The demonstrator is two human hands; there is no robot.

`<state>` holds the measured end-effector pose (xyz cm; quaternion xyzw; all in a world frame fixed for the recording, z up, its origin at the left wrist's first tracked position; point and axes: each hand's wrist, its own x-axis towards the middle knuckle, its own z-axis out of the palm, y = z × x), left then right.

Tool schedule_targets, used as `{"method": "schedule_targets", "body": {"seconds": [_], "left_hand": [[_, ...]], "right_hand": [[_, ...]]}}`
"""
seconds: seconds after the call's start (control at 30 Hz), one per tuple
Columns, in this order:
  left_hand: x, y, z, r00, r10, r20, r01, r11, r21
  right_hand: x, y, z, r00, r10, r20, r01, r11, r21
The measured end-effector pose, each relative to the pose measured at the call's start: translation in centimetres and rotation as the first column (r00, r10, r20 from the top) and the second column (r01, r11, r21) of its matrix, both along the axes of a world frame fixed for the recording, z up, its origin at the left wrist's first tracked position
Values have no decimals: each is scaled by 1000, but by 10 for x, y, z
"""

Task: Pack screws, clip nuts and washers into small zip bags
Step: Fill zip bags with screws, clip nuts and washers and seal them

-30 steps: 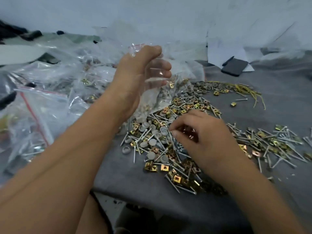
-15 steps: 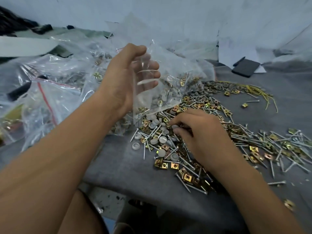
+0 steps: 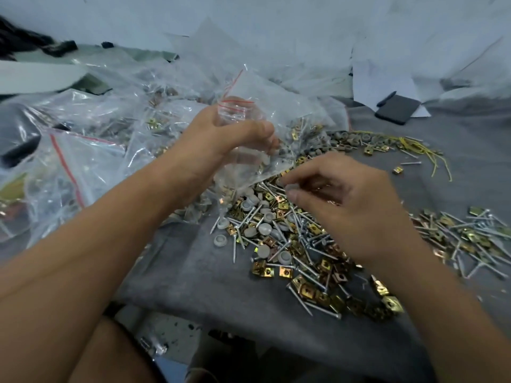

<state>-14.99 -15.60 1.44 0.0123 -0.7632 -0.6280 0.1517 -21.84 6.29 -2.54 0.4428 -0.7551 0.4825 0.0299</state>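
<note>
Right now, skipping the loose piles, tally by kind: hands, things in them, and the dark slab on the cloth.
Hands: 2
Small zip bag, gripped by left hand: 1
Grey washer, pinched by right hand: 1
Dark slab: 1
Total: 5

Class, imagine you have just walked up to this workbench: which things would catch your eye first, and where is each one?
First, the glittering heap of screws, brass clip nuts and grey washers spread over the grey cloth at centre. Above it, the left hand grips a small clear zip bag with a red seal line, while the right hand pinches small parts beside the bag. A mound of clear plastic bags fills the left side.
</note>
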Motion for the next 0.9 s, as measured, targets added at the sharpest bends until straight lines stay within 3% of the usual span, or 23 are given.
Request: {"method": "schedule_targets", "body": {"seconds": [0.07, 0.13, 0.23, 0.33, 0.57, 0.8, 0.87, 0.9], "left_hand": [[0, 1, 0, 1000, 8, -4, -8, 1000, 14], [0, 3, 3, 1000, 19, 6, -19, 1000, 15], [0, 5, 3, 999, -1, 40, 7, 987, -159], [1, 11, 2, 993, -76, 91, 100, 951, -293], [0, 25, 5, 991, -127, 43, 134, 929, -345], [4, 13, 6, 998, -21, 58, 39, 946, -322], [3, 7, 5, 998, 52, 30, -44, 974, -224], [1, 5, 4, 997, 81, 6, -79, 988, -136]], "right_hand": [[3, -10, 0, 999, 18, -49, -17, 1000, 17], [2, -13, 7, 996, 22, 89, -12, 993, -119], [0, -10, 23, 980, 36, 197, 39, 931, -364], [3, -9, 37, 982, 21, 187, 64, 897, -437], [13, -13, 39, 989, -103, 104, 129, 951, -281], [13, -15, 32, 974, -215, 73, 227, 908, -353], [8, -8, 27, 966, -258, 0, 252, 944, -213], [6, -6, 24, 968, -244, -52, 242, 969, -53]]}}
